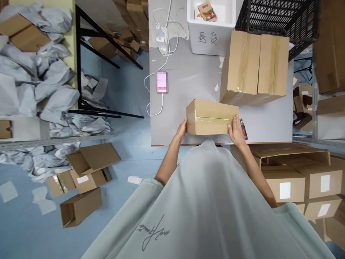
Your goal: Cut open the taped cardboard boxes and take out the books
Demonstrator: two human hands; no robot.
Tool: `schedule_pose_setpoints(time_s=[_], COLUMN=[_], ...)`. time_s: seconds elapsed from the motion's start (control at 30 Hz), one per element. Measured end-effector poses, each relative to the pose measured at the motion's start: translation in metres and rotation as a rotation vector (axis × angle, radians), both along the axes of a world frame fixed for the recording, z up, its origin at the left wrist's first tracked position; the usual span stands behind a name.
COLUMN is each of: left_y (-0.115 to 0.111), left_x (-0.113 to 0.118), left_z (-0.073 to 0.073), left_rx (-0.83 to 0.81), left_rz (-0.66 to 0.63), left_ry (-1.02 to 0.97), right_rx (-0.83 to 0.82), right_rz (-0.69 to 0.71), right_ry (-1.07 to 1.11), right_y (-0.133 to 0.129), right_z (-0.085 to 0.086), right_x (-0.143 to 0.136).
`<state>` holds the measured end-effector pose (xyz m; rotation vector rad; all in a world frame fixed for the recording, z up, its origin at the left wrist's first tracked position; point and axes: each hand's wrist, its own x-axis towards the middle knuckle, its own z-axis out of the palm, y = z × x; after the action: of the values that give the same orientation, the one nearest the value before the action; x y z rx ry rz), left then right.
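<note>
A long cardboard box (211, 126) with clear tape along its seam lies near the front edge of the grey table (188, 79). My left hand (182, 128) grips its left end, the fingers partly hidden behind that end. At the right end, my right hand (236, 131) holds the box, its fingers lying against the taped face and the corner. Just beside my right hand is a red and black tool (243, 128), partly covered, so its kind is unclear. Two larger taped cardboard boxes (244, 66) stand side by side farther back on the right.
A white bin (211, 43) with small packets inside and a black plastic crate (266, 32) stand at the back. A phone (162, 82) with white cables lies left. Stacked cartons (285, 183) flank my right; grey parcels (48, 75) and opened cartons (81, 208) are left.
</note>
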<state>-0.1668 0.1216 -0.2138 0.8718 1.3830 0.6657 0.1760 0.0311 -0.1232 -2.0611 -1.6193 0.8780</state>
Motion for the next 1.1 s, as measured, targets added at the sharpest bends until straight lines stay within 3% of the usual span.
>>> schedule_pose_setpoints(time_s=[0.17, 0.3, 0.43, 0.53, 0.63, 0.77, 0.93, 1.1], left_y=[-0.006, -0.019, -0.034, -0.041, -0.044, -0.047, -0.045, -0.014], left_x=[0.028, 0.051, 0.05, 0.032, 0.015, 0.006, -0.002, -0.013], left_z=[0.037, 0.079, 0.121, 0.141, 0.146, 0.138, 0.12, 0.112], left_rx=[-0.195, -0.051, 0.14, 0.223, 0.236, 0.232, 0.21, 0.13], left_rz=[0.13, 0.089, 0.102, 0.136, 0.137, 0.149, 0.19, 0.198], left_ry=[-0.352, -0.259, -0.132, -0.036, 0.084, 0.101, 0.122, 0.106], right_rx=[0.062, 0.068, 0.097, 0.061, -0.022, -0.061, -0.045, -0.101], right_rz=[-0.135, -0.148, -0.176, -0.113, -0.1, -0.106, -0.164, -0.199], right_ry=[0.17, 0.33, 0.424, 0.543, 0.622, 0.662, 0.656, 0.572], right_y=[-0.003, -0.001, 0.005, 0.011, 0.016, 0.018, 0.019, 0.045], right_z=[0.047, 0.078, 0.087, 0.077, 0.057, 0.04, 0.042, 0.048], right_x=[0.003, -0.019, -0.023, -0.025, -0.038, -0.048, -0.035, -0.03])
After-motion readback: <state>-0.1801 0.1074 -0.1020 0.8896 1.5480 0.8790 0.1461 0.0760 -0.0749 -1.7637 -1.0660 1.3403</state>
